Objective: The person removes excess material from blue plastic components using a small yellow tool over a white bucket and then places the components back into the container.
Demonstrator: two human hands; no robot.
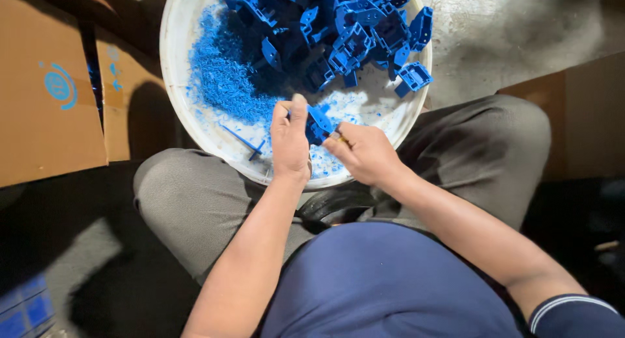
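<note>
My left hand [290, 139] grips a small blue plastic part [318, 124] over the near rim of a white tub [170, 58]. Right beside it, my right hand [364, 152] pinches a small tool [336, 136] whose tip rests against that part. Inside the tub, a heap of several blue moulded parts [351, 32] fills the far side. Blue plastic shavings [221, 77] cover the tub's left side and bottom. A thin blue strip [244, 142] lies among the scraps near my left hand.
The tub sits between my knees, in grey trousers [195, 195]. Brown cardboard boxes [45, 97] stand to the left and another box [579, 116] to the right. Grey concrete floor [521, 25] shows beyond the tub.
</note>
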